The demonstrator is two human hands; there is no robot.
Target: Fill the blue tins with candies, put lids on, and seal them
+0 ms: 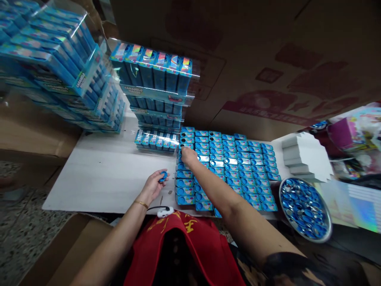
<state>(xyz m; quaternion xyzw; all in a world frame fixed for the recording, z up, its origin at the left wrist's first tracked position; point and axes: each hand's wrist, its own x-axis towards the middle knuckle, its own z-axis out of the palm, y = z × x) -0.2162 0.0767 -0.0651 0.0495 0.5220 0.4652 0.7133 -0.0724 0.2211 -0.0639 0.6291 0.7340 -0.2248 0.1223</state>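
My left hand [152, 186] is over the white tabletop, its thumb and fingers closed on a small round blue disc [162, 176]; whether more discs are stacked beneath it I cannot tell. To the right, my right hand [188, 155] reaches to the leftmost column of small blue boxes [184, 182], with its fingers pinched together at one box. What is between those fingertips is hidden. Several boxes at the far end of the columns show dark round holes, while nearer ones have a blue disc in that spot. The boxes lie flat in close rows.
A metal bowl [329, 228] full of blue and silvery discs stands at the right. Behind it is a stack of white card [308, 157]. Clear-wrapped display packs [154, 93] rise at the back left, with more packs [64, 75] beyond. A large cardboard box [253, 59] walls the back.
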